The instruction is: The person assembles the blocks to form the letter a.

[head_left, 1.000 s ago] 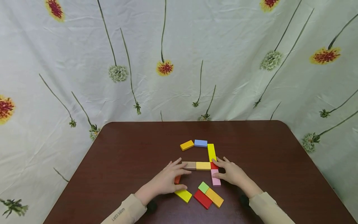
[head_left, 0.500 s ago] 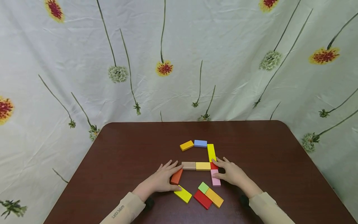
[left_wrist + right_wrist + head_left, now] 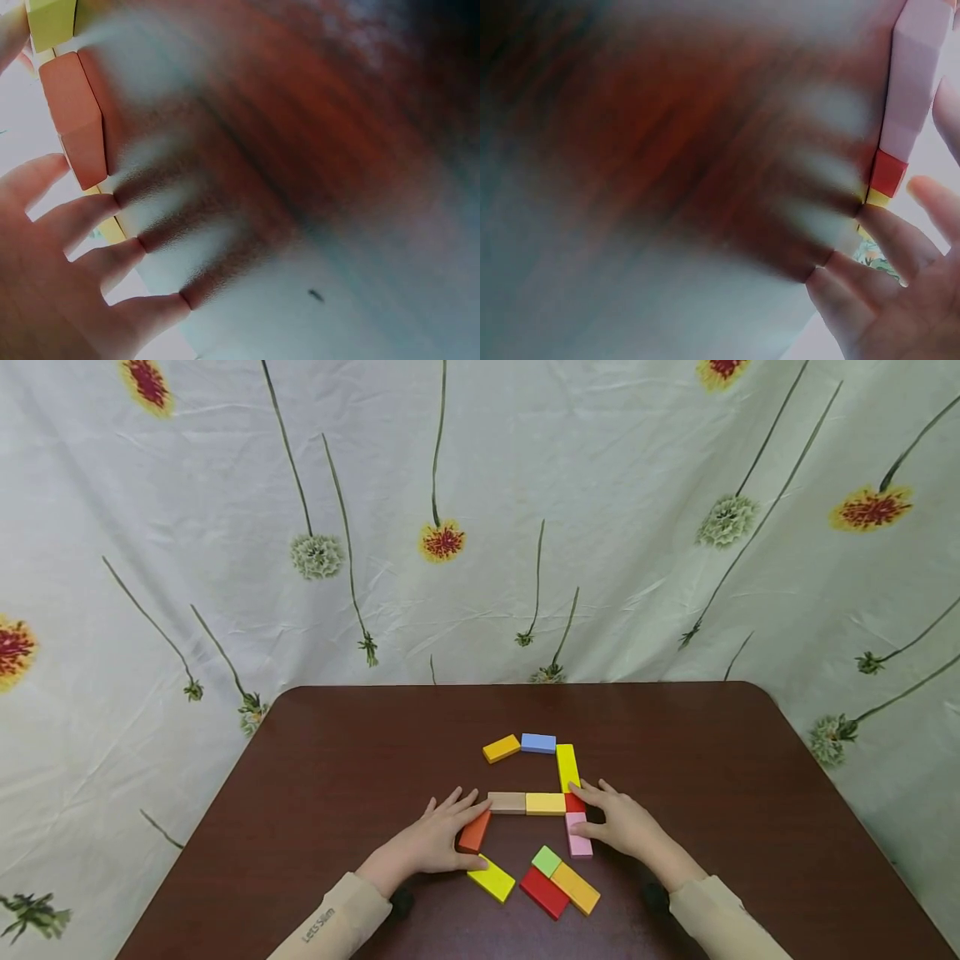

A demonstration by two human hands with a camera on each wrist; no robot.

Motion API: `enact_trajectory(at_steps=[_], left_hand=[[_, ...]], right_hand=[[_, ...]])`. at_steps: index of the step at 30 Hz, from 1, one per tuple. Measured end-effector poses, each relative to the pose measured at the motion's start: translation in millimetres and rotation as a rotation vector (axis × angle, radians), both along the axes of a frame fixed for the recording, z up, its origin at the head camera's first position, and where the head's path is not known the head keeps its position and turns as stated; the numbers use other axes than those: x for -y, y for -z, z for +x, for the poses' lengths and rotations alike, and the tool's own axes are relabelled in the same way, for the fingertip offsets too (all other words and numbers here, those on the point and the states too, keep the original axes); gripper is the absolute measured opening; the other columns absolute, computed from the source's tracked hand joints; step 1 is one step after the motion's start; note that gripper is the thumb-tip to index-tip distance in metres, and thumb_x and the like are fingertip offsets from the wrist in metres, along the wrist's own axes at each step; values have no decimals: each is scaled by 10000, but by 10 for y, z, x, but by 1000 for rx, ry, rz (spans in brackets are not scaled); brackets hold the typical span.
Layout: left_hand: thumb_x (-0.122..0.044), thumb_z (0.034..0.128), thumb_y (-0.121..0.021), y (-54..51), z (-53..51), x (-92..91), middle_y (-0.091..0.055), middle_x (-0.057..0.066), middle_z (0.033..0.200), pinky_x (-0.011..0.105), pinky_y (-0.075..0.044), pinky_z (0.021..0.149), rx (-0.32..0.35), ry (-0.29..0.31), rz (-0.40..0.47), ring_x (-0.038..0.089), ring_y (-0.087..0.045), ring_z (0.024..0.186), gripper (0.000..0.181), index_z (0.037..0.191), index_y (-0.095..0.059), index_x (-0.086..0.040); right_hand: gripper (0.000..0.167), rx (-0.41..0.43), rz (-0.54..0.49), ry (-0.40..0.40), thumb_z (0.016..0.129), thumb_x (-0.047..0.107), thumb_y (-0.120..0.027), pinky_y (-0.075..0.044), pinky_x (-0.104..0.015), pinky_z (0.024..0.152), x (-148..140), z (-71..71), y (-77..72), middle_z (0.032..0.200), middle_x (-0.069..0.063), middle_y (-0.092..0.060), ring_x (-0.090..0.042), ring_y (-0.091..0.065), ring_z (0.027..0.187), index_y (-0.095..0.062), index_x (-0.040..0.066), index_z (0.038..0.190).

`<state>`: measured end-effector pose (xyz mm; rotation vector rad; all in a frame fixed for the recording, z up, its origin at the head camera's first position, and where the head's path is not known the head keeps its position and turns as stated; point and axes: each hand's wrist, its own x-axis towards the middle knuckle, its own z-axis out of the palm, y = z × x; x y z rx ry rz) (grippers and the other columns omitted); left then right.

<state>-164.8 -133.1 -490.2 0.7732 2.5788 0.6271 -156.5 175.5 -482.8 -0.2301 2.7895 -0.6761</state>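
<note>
An orange-red block lies tilted below the left end of a tan block. My left hand is spread beside it, index fingertip at its upper end, thumb on the corner of a yellow block. In the left wrist view the orange-red block stands by the fingers. My right hand has its thumb on a pink block and its index finger by a small red block and the upper yellow block. In the right wrist view the pink block shows beside the fingers.
A pale yellow block joins the tan and small red ones. Behind lie a blue block and an orange-yellow block. Nearer are green, red and light orange blocks on the brown table.
My left hand has drawn back to the left from over the tan block, uncovering it and the orange-red block, which now sits slightly further left. My right hand has stayed in place.
</note>
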Motion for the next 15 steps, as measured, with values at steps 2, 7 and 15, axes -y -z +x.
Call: enact_trajectory(at_steps=[2, 7, 15], left_hand=[[-471, 812, -774, 1, 3, 2, -279, 169, 1607, 739, -130, 1118, -1, 2, 2, 437, -163, 1500, 898, 1545, -346, -175], [-472, 814, -773, 6, 9, 5, -271, 166, 1611, 735, -124, 1122, -1, 4, 8, 434, -154, 1503, 898, 1547, -343, -179], [-465, 819, -771, 9, 9, 11, -260, 164, 1616, 738, -111, 1122, 11, 0, 15, 435, -140, 1506, 897, 1550, -335, -179]], right_hand=[[690, -7, -13, -2, 829, 379, -766, -440, -666, 972, -8, 7, 4, 1490, -176, -480, -484, -382, 1381, -526, 168, 1440], [662, -68, -36, -2, 839, 363, -761, -440, -644, 992, -8, 58, -29, 1474, -181, -497, -462, -405, 1378, -545, 128, 1420], [329, -336, -9, 47, 775, 239, -839, -583, -381, 797, 95, 320, -101, 1034, -19, -694, -200, -616, 957, -751, 148, 1079]])
